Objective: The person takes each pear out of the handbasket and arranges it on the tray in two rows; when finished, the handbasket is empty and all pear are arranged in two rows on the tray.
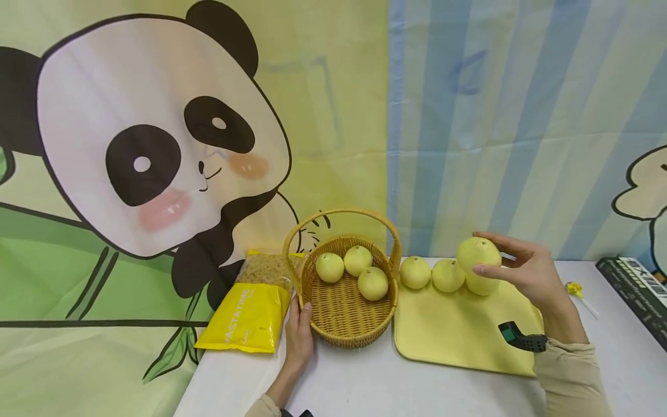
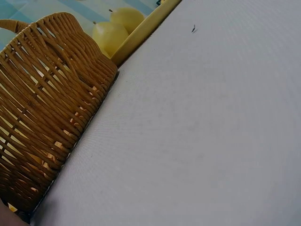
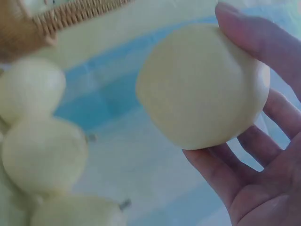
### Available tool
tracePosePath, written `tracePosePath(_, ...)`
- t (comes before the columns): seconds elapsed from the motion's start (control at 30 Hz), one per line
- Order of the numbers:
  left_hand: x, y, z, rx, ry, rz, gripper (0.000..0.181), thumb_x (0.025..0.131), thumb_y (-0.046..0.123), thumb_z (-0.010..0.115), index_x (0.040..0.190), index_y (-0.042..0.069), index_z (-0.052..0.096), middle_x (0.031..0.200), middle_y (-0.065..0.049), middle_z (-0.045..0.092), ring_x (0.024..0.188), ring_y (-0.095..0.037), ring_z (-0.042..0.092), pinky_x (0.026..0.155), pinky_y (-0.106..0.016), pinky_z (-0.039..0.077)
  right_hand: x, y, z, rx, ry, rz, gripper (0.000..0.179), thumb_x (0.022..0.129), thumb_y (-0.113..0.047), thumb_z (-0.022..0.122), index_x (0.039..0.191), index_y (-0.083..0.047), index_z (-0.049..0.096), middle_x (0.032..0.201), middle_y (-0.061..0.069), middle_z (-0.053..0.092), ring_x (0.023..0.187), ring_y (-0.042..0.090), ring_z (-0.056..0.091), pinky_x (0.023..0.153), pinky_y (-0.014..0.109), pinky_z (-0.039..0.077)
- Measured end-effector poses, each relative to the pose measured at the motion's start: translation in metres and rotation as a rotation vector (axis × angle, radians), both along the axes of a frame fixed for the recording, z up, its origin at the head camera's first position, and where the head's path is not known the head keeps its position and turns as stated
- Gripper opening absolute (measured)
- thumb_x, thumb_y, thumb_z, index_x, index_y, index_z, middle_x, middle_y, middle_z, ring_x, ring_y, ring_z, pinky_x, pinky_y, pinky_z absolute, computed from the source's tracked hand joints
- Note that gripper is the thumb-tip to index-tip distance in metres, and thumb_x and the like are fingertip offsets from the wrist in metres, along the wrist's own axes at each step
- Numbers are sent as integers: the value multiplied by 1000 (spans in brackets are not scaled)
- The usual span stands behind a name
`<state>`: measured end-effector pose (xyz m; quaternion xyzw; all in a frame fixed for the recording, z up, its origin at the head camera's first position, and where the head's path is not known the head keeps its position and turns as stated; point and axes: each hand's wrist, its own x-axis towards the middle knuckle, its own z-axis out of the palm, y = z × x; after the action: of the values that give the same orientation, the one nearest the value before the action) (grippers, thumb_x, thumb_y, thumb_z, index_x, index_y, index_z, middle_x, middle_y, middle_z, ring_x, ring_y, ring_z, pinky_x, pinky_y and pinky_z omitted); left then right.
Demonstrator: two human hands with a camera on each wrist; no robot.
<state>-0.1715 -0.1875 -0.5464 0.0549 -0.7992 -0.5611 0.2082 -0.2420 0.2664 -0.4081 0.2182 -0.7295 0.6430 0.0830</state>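
In the head view my right hand [image 1: 526, 272] grips a pale yellow-green pear [image 1: 476, 252], thumb on the near side and fingers round the far side. The right wrist view shows this pear [image 3: 202, 87] up close, raised over the others. Below and left of it, more pears [image 1: 415, 273] stand in a row at the back of a yellow tray [image 1: 464, 330]. My left hand [image 1: 299, 340] touches the left side of a wicker basket [image 1: 346, 310], its visible fingers fairly straight. Inside the basket lie three pears [image 1: 373, 283]; its handle arches above them.
A yellow pasta bag [image 1: 250, 315] lies left of the basket. Right of the tray are a lollipop [image 1: 575, 289] and a dark box [image 1: 633, 295]. A printed panda curtain [image 1: 333, 116] hangs behind the white table [image 1: 354, 388].
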Motion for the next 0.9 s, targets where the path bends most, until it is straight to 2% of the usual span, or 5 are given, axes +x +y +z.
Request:
tracePosePath(0.17, 1, -2, -2, 15, -9, -10, 51, 114, 32, 42, 163, 19, 41, 158, -9, 56, 144, -28, 53, 118, -30, 40, -3, 22, -8, -44, -11, -111, 63, 85, 13, 81, 144, 8, 61, 130, -10, 76, 105, 6, 76, 80, 19, 61)
tracePosePath(0.3, 1, -2, -2, 19, -5, -18, 51, 114, 31, 42, 163, 20, 41, 157, -9, 58, 143, -28, 54, 117, -30, 41, -7, 40, -19, -6, -10, -217, 62, 84, 10, 83, 143, 6, 63, 125, -15, 77, 103, 1, 74, 79, 15, 59)
tracePosePath(0.43, 1, -1, -2, 18, -2, -22, 51, 114, 32, 42, 163, 20, 41, 157, -9, 57, 144, -28, 54, 117, -28, 40, -11, 55, -30, 70, -46, -316, 63, 85, 5, 85, 144, 2, 63, 120, -24, 75, 99, -4, 73, 78, 13, 58)
tracePosePath(0.73, 1, 0, -2, 13, -6, -12, 50, 113, 31, 42, 161, 19, 44, 154, -8, 60, 141, -27, 55, 116, -32, 41, -11, 81, -49, 128, -135, -430, 64, 89, -5, 85, 149, -5, 61, 119, -37, 68, 103, -14, 67, 79, 8, 54)
tracePosePath(0.9, 1, -1, -3, 13, -12, -7, 50, 113, 31, 42, 161, 18, 43, 154, -9, 59, 141, -27, 55, 115, -29, 41, -13, 90, -63, 99, -192, -417, 66, 88, -5, 86, 149, -4, 61, 113, -36, 70, 100, -14, 66, 78, 7, 53)
